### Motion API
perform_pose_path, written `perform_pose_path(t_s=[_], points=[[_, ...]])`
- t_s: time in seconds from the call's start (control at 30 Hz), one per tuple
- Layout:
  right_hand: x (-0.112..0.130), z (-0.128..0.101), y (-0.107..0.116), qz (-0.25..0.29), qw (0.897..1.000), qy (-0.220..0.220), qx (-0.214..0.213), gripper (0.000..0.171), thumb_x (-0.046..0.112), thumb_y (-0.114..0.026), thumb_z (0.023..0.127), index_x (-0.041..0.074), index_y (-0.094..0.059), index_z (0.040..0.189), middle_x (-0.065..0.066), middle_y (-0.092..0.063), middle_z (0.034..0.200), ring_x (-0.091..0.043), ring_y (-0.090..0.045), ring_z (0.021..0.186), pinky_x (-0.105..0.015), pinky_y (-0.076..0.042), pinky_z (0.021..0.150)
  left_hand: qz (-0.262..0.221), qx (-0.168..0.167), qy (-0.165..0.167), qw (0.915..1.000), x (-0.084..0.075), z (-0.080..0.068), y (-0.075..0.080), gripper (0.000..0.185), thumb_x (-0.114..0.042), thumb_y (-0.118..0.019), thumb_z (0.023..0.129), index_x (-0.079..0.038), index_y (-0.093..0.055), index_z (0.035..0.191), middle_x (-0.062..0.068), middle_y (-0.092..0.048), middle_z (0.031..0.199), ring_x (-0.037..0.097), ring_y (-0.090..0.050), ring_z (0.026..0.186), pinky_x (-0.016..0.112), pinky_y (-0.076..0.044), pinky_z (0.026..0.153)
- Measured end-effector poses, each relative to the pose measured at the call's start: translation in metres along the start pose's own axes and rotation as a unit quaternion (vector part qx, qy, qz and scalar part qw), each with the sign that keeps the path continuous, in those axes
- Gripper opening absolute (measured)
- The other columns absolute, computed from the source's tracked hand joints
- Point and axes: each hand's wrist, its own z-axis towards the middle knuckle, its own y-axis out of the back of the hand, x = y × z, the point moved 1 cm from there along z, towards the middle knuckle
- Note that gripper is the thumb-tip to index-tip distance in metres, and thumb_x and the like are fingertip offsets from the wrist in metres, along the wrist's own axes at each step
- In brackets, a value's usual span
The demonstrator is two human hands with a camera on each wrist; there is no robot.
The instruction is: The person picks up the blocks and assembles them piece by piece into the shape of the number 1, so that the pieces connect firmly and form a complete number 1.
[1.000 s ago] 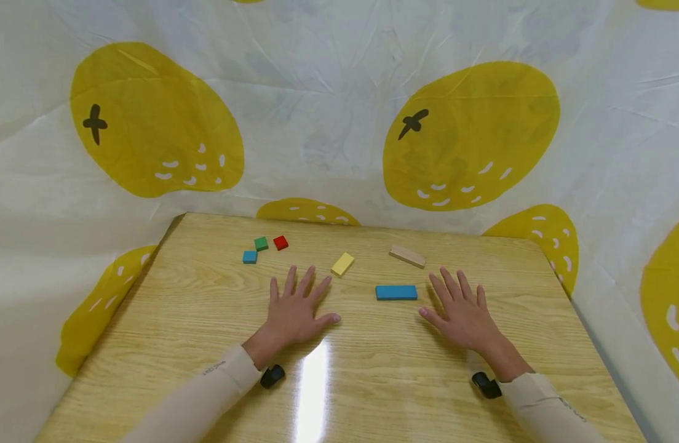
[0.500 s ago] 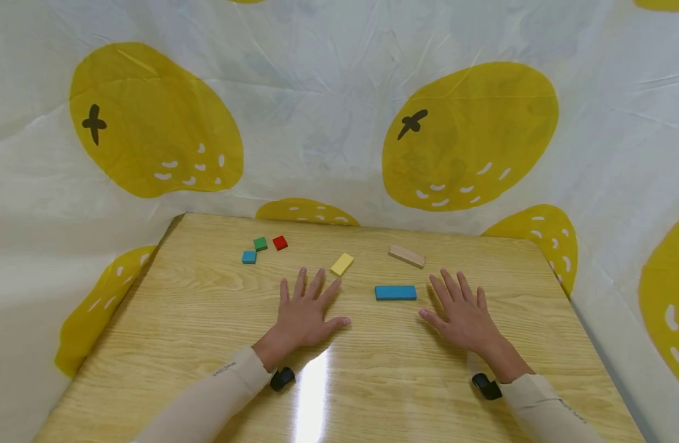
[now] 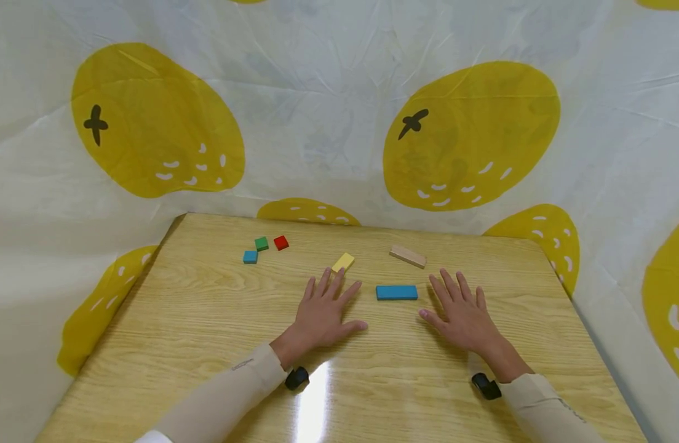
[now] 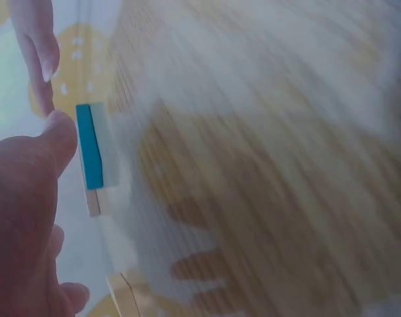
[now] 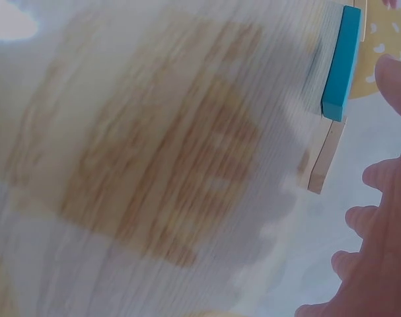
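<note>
Widely spread, left hand (image 3: 321, 314) hovers near yellow block (image 3: 345, 260).

This is a screened-off tabletop station, more like a recording booth than a furnished room, though whether it stands in a home, lab or office cannot be told. Creased white sheeting (image 3: 317, 123) printed with large yellow fruit (image 3: 472, 147) walls in the back and both sides of a glossy wood-grain table (image 3: 395, 381). Black wrist-worn cameras (image 3: 486, 386) and a few small blocks (image 3: 397, 293) fit such a set-up.
</note>
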Motion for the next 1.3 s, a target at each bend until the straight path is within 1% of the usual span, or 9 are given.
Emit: perform_pose_path(t_s=[0.17,0.37,0.5,0.63,0.77,0.9,1.0,1.1,1.3], points=[[-0.001,0.001,-0.001,0.0,1.0,0.001,-0.001,0.086,0.058,-0.056,0.103,0.011,-0.023,0.166,-0.021,-0.016,0.174,-0.052,-0.01,0.158,-0.082,-0.005,0.116,0.003,0.007,-0.022,0.9997,-0.009,0.007,-0.001,0.085,-0.074,-0.049,0.098,-0.035,-0.02,0.167,0.009,-0.007,0.177,0.036,-0.002,0.165,0.058,-0.013,0.131],[-0.001,0.001,-0.002,0.003,1.0,0.0,0.003,0.086,0.058,-0.056,0.103,0.011,-0.023,0.167,-0.021,-0.015,0.174,-0.053,-0.009,0.158,-0.082,-0.005,0.117,0.005,0.013,-0.046,0.9988,-0.014,0.018,-0.009,0.086,-0.072,-0.049,0.099,-0.033,-0.017,0.168,0.008,-0.006,0.178,0.031,-0.002,0.165,0.054,-0.017,0.131],[-0.001,0.001,-0.003,0.006,1.0,-0.001,0.004,0.086,0.058,-0.055,0.103,0.011,-0.023,0.167,-0.021,-0.015,0.174,-0.053,-0.009,0.159,-0.082,-0.005,0.116,0.005,0.011,-0.061,0.9981,-0.016,0.024,-0.014,0.085,-0.071,-0.048,0.1,-0.03,-0.017,0.168,0.008,-0.009,0.177,0.031,-0.006,0.165,0.053,-0.02,0.131],[-0.002,0.002,-0.003,0.01,1.0,-0.004,0.007,0.085,0.057,-0.055,0.103,0.011,-0.023,0.167,-0.021,-0.015,0.174,-0.053,-0.008,0.159,-0.082,-0.004,0.116,-0.003,0.01,-0.07,0.9975,-0.017,0.03,-0.015,0.085,-0.068,-0.049,0.101,-0.025,-0.018,0.169,0.008,-0.018,0.176,0.03,-0.015,0.164,0.049,-0.022,0.131],[-0.002,0.002,-0.003,0.011,1.0,-0.004,0.008,0.085,0.057,-0.054,0.103,0.009,-0.024,0.166,-0.022,-0.015,0.174,-0.053,-0.008,0.159,-0.082,-0.004,0.117,-0.032,0.004,-0.075,0.9967,-0.017,0.036,-0.015,0.083,-0.061,-0.052,0.103,-0.017,-0.021,0.168,0.008,-0.031,0.172,0.029,-0.027,0.161,0.045,-0.027,0.13],[-0.002,0.003,-0.003,0.013,1.0,-0.001,0.007,0.084,0.056,-0.055,0.104,0.008,-0.025,0.166,-0.023,-0.015,0.173,-0.054,-0.009,0.158,-0.082,-0.004,0.117,-0.081,0.001,-0.074,0.994,-0.017,0.041,-0.015,0.082,-0.053,-0.059,0.103,-0.014,-0.025,0.166,0.007,-0.039,0.168,0.026,-0.036,0.156,0.042,-0.033,0.126],[-0.003,0.003,-0.004,0.014,1.0,0.001,0.006,0.084,0.055,-0.055,0.104,0.008,-0.025,0.165,-0.024,-0.015,0.173,-0.054,-0.01,0.158,-0.082,-0.005,0.116,-0.115,-0.003,-0.076,0.9905,-0.018,0.047,-0.014,0.078,-0.047,-0.063,0.103,-0.011,-0.032,0.164,0.009,-0.045,0.163,0.026,-0.043,0.152,0.041,-0.038,0.124],[-0.003,0.004,-0.004,0.011,1.0,0.002,0.006,0.083,0.055,-0.055,0.104,0.009,-0.026,0.165,-0.024,-0.016,0.173,-0.054,-0.01,0.158,-0.082,-0.006,0.116,-0.132,-0.015,-0.075,0.9883,-0.019,0.054,-0.013,0.072,-0.042,-0.067,0.101,-0.008,-0.041,0.159,0.012,-0.052,0.156,0.028,-0.05,0.145,0.042,-0.041,0.121],[-0.003,0.008,-0.005,0.011,1.0,-0.002,0.018,0.083,0.057,-0.053,0.104,0.01,-0.024,0.166,-0.023,-0.013,0.174,-0.054,-0.008,0.158,-0.082,-0.006,0.116,-0.159,-0.022,-0.054,0.9855,-0.02,0.065,-0.013,0.061,-0.036,-0.072,0.099,-0.005,-0.055,0.149,0.012,-0.06,0.14,0.027,-0.059,0.13,0.04,-0.047,0.113]])
